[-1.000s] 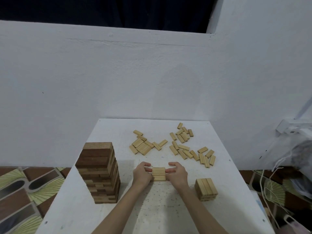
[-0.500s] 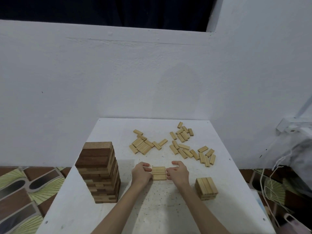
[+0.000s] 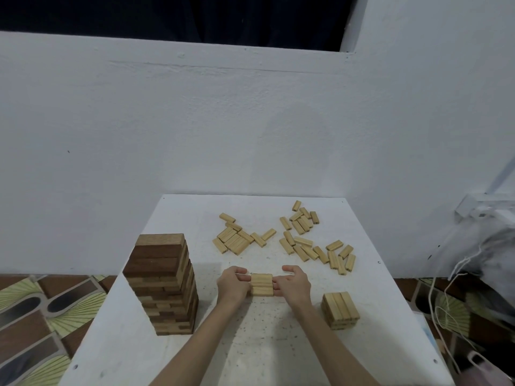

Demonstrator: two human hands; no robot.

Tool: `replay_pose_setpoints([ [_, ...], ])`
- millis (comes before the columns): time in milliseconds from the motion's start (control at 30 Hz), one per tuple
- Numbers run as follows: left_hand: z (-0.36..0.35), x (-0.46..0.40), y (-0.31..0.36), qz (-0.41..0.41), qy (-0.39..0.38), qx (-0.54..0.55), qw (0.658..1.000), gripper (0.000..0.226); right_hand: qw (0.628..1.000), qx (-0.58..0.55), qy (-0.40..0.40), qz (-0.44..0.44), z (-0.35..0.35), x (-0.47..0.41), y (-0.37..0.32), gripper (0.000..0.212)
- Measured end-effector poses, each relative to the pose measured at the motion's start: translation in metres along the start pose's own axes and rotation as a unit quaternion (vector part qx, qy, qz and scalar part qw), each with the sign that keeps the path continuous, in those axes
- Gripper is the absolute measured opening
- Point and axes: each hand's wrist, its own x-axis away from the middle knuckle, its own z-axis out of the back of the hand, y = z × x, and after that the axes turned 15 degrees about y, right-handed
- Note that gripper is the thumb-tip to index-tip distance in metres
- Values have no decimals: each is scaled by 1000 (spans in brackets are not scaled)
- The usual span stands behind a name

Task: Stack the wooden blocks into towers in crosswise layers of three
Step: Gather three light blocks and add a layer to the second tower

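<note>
Moved: both hands sit slightly nearer than a second ago, blocks unchanged.
Tall tower: one, 9 o'clock on the surface.
Left hand: fingers pressing the row's left end.
Row of blocks: three, centre.
Right hand: pressing its right end.
Short stack: one, 3 o'clock.
Loose blocks: roughly thirty, 12 o'clock.

White worktop against a white plastered wall; dark opening above; patterned tiled floor at left.
</note>
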Motion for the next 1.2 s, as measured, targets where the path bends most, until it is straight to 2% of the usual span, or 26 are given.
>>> replay_pose_setpoints([
  [200,2,3,6,-1,5,11,1000,27,1000,-14,5,-5,2,0,-7,33],
  [600,-6,31,51,-6,-14,135,991,25,997,-58,26,44,52,-1,-41,30],
  [1067,-52,98,78,19,-69,162,984,28,994,-34,93,49,138,4,-32,30],
  [1200,-57,114,80,25,-72,165,983,29,993,-44,101,39,151,6,-25,23],
])
